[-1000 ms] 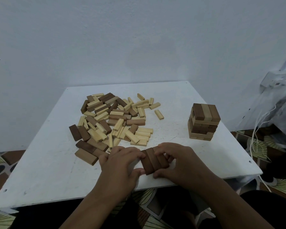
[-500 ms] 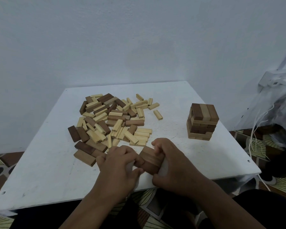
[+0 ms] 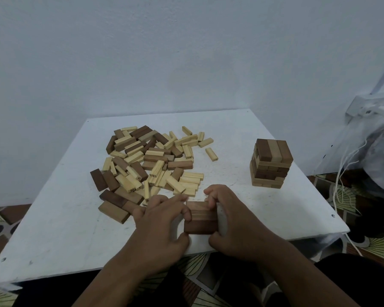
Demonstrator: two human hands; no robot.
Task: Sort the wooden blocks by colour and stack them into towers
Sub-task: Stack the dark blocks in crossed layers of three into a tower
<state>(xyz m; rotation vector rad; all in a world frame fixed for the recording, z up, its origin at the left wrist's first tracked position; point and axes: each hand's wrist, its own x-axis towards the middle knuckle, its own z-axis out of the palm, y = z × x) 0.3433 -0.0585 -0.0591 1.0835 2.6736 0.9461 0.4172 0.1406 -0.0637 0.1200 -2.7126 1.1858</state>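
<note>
A set of three brown blocks (image 3: 201,217) lies side by side near the table's front edge. My left hand (image 3: 162,224) grips its left side with fingers and thumb. My right hand (image 3: 233,222) grips its right side the same way. A loose pile of light and brown wooden blocks (image 3: 151,160) is spread over the middle left of the white table (image 3: 53,235). A short tower of brown and tan blocks (image 3: 272,166) stands at the right of the table.
A pale wall rises behind the table. A white bag with cords (image 3: 368,156) leans at the right, beside the table edge. Patterned floor (image 3: 353,242) shows around and below the table.
Both hands have turned the three brown blocks from a slanted row to lie square between them, and pressed them together. The pile and the tower have not moved.
</note>
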